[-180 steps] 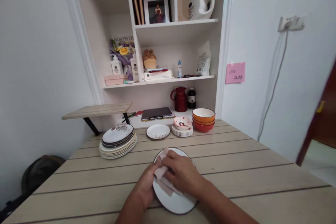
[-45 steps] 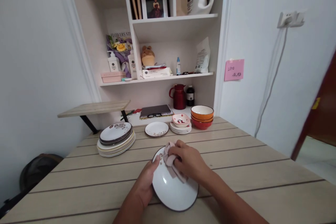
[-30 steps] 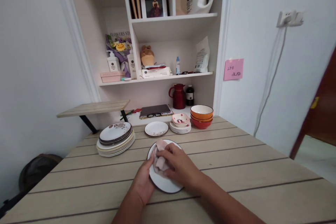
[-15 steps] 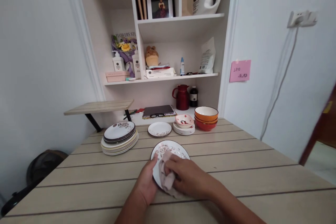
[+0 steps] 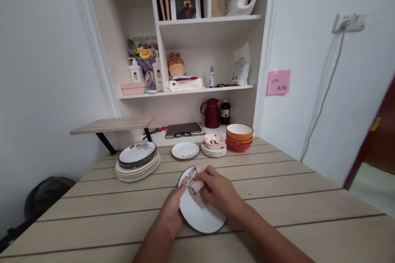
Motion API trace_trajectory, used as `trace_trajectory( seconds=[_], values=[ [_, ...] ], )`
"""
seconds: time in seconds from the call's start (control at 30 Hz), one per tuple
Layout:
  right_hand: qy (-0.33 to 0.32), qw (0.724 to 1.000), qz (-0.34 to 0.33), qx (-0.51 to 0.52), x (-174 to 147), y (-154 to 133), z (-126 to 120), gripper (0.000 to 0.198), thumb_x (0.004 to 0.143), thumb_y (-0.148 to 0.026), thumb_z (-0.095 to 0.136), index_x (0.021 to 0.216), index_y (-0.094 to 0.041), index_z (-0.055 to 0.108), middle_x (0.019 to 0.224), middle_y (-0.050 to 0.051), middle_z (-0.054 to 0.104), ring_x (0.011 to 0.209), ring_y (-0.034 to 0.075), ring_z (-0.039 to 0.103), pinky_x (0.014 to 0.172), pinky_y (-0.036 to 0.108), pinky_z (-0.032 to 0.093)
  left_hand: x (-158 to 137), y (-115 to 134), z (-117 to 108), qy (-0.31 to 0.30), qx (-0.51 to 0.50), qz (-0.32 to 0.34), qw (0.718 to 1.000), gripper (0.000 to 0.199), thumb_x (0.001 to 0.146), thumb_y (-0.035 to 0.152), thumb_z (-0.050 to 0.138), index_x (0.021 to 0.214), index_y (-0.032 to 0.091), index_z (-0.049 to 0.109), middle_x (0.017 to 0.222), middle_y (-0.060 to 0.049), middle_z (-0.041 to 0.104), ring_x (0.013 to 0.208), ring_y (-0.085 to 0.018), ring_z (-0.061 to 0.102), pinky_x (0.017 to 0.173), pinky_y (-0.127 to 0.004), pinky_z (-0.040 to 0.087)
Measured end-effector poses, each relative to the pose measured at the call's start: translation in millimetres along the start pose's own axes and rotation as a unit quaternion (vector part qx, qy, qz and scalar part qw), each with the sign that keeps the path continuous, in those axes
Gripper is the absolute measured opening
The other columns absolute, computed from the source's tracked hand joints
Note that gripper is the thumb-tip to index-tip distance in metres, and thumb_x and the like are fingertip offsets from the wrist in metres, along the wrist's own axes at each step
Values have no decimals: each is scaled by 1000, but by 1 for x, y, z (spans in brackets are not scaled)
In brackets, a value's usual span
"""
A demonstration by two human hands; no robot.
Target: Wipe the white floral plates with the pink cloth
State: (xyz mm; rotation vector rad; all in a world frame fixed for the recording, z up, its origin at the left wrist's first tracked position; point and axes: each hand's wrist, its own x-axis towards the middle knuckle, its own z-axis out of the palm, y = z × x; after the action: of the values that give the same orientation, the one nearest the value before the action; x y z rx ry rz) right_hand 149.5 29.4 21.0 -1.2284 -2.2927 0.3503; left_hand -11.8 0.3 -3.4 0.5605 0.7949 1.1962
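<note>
A white plate with a dark rim and a brown floral print is in front of me, low over the wooden table. My left hand grips its left edge, thumb on the upper face and the other fingers hidden below. In my right hand is a bunched, pale pinkish cloth, pressed on the far part of the plate and covering much of the print. Beyond it lies a smaller white plate with a dark rim and floral edge.
A plate stack stands at left, near a small raised wooden shelf. Small dishes and orange and red bowls are at the back right. Behind them are a red jug, a dark bottle and a laptop-like slab.
My right hand has slid the cloth from the plate's near-middle area up to its far part, baring the plain lower surface. My left hand keeps its hold on the edge.
</note>
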Motion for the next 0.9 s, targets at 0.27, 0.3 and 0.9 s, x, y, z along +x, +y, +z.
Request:
trace_trajectory(
  seconds=[0.27, 0.3, 0.9],
  values=[
    [-89, 993, -32, 65, -5, -4, -10, 56, 67, -38, 71, 120, -31, 54, 122, 4, 42, 103, 21, 51, 83, 30, 40, 2, 0, -3, -11, -7, -2, 1000, 54, 79, 46, 63, 120, 11, 58, 100, -14, 72, 87, -25, 69, 84, -34, 49],
    [-75, 996, -22, 49, -4, -5, -9, 51, 68, -36, 70, 117, -30, 55, 121, 4, 43, 102, 21, 52, 81, 30, 40, 3, 0, -3, -7, -6, -3, 1000, 54, 79, 45, 64, 120, 11, 58, 100, -13, 72, 87, -25, 69, 84, -34, 49],
    [-32, 996, -83, -18, -1, -15, 9, 22, 78, -28, 57, 99, -29, 62, 108, 2, 52, 88, 16, 54, 69, 25, 35, 3, 0, -2, -6, 6, 5, 1000, 47, 80, 42, 64, 114, 10, 61, 95, -12, 73, 82, -23, 69, 80, -32, 51]
  ],
)
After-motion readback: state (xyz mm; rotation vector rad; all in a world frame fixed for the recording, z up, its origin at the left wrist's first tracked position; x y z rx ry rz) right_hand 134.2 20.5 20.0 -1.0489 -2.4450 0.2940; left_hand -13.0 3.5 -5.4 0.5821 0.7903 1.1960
